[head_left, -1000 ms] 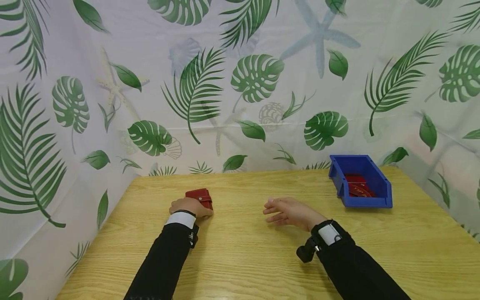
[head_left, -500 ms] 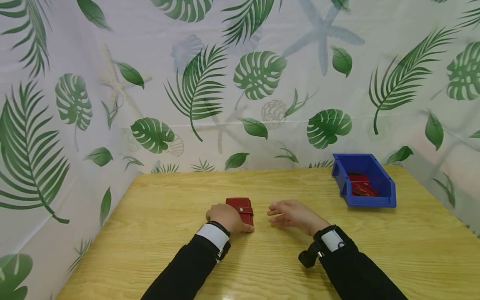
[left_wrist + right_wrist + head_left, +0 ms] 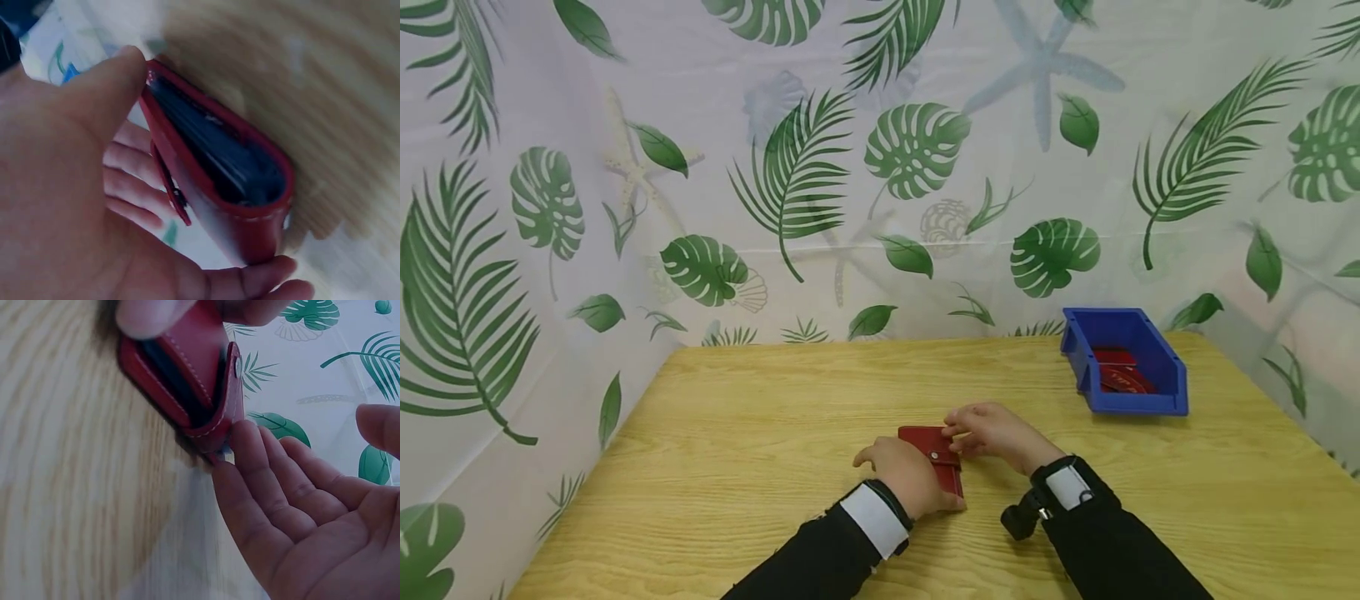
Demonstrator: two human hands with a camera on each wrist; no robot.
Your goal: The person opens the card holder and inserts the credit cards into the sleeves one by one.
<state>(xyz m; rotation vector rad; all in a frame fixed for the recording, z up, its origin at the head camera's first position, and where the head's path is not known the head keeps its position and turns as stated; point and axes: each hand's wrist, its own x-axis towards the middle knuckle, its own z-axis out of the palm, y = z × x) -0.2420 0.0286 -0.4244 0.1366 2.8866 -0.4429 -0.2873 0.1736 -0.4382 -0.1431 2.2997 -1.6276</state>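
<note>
A red card wallet (image 3: pixel 925 437) with a snap strap is low over the wooden table, in front of the wearer. My left hand (image 3: pixel 904 475) grips it, thumb at one end and fingers at the other. The left wrist view shows the wallet's open edge, with dark sleeves (image 3: pixel 234 162) between its covers. My right hand (image 3: pixel 1000 433) reaches in from the right with extended fingers. In the right wrist view, its fingertips (image 3: pixel 247 434) are right at the strap end (image 3: pixel 228 409) of the wallet, and its thumb stands apart.
A blue plastic bin (image 3: pixel 1138 405) stands at the back right of the wooden table (image 3: pixel 760 392). Several red items (image 3: pixel 1122 380) with gold lettering lie in it. A leaf-printed cloth (image 3: pixel 820 308) hangs behind the table and along its sides.
My left hand has carried the red card wallet rightward and nearer the wearer, up to the right hand. The right hand has stayed almost in place, and its fingertips now meet the wallet's edge.
</note>
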